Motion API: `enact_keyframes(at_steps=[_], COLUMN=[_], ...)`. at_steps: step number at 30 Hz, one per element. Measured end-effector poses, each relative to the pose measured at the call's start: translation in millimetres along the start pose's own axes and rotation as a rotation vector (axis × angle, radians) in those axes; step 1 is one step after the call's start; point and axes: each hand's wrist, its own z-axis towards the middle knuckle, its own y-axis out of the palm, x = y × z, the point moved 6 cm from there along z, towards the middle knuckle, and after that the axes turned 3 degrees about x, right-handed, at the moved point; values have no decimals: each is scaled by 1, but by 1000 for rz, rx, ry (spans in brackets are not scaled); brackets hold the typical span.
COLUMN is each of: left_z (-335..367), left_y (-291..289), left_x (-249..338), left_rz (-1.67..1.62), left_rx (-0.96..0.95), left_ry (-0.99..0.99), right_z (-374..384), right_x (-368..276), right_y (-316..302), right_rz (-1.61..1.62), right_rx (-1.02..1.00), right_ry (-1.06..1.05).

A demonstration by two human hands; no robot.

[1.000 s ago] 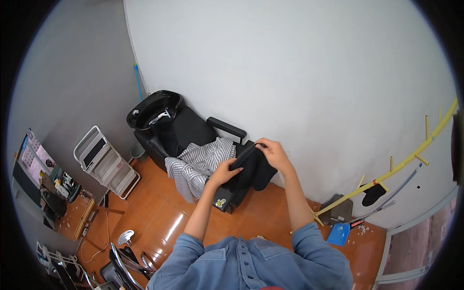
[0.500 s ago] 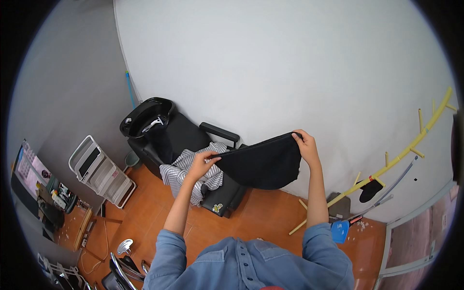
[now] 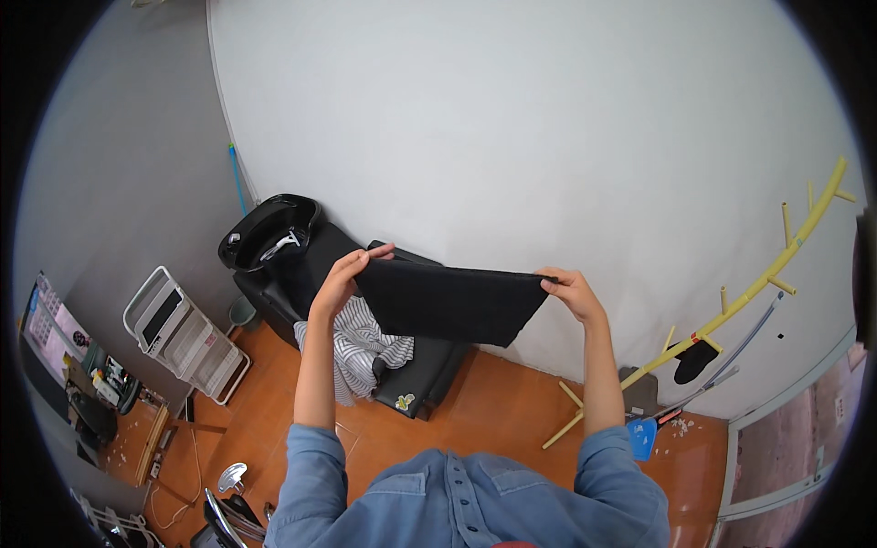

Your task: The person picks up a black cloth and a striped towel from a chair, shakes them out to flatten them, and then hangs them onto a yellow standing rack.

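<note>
Raised and shifted leftward since half a second ago, the left hand (image 3: 340, 283) now lifts its end of the black cloth (image 3: 448, 306), while the right hand (image 3: 575, 295) has dropped slightly; the cloth's lower edge, a sagging curve then, runs nearly straight. From the head view, the left thumb and fingers are clamped on the cloth's upper left corner, the right ones on its upper right corner. It hangs in the air before the person, over the black reclining chair (image 3: 425, 370), hiding the chair's middle and most of an armrest. Partly covered by it, a striped cloth (image 3: 365, 342) lies rumpled on the seat and spills over the near edge. At the chair's head end, a basin (image 3: 265, 219) holds a white sprayer (image 3: 283, 245). A sticker (image 3: 405, 401) marks the foot-end corner; its print is too small to read. Chrome furniture (image 3: 228, 521) at lower left is cut off.
</note>
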Motion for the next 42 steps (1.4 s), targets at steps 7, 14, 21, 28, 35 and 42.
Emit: enact_keyframes(at_steps=[7,14,21,28,35,42], left_z=[12,0,-10,-14,-23,-13], left_y=[-14,13,73,131,163,224], left_x=[-70,-124,-146,-139,-154,-163], left_rz=[-417,-447,-207,-3,-55,-141], left_rx=[185,580,722,494,409,87], left_ry=[-363,-373,-32,11,-110,-345], right_z=[41,33,6,-17,-49,-75], right_x=[49,113,68,44,80,58], right_y=[12,70,151,159,114,68], right_rz=[968,1150,657,577,644,483], right_rx=[70,562,634,594,668,784], right_ry=[191,458,308,94,177,105])
